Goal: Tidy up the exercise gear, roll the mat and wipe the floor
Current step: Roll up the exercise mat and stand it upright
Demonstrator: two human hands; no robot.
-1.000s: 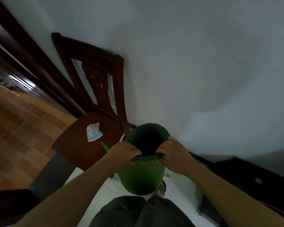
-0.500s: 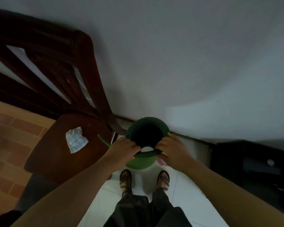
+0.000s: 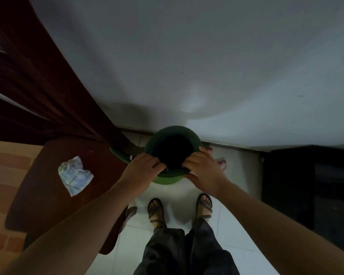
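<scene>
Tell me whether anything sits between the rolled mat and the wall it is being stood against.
Nothing visible does. The rolled mat, held at its top rim by the left hand and right hand, stands in the gap between the chair and the dark cabinet, close to the wall.

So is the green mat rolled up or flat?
Rolled up. The green mat stands on end; both hands grip its round, hollow top.

Both bare forearms reach forward and down, the left hand (image 3: 142,168) and right hand (image 3: 202,171) each curled over the near rim of the rolled green foam mat (image 3: 172,176), thumbs outside.
</scene>
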